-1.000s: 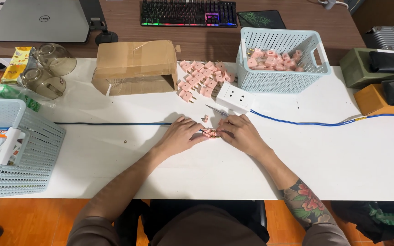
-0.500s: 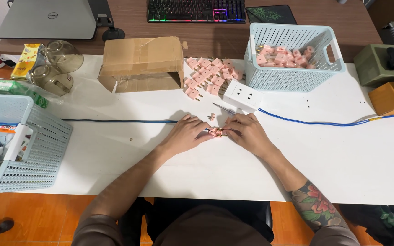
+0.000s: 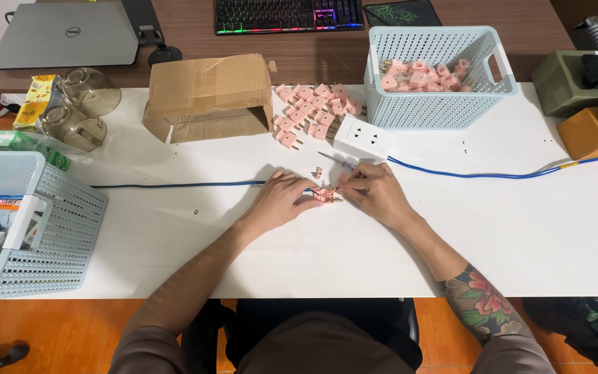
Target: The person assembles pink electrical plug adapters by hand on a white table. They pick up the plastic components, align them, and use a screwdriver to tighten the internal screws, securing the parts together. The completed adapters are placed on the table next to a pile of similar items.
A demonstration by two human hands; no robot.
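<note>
Meeting at the middle of the white surface [image 3: 451, 228], the left hand [image 3: 282, 201] and right hand [image 3: 375, 194] pinch a small pink plug [image 3: 325, 197] between their fingertips, both closed on it. The plug lies between them, its long axis roughly left to right, neither hand clearly nearer. More pink plugs [image 3: 313, 111] sit heaped just beyond (beside a white socket block [image 3: 363, 137]).

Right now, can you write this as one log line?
left hand: on pink plug | right hand: on pink plug | white socket block: behind hands
</note>
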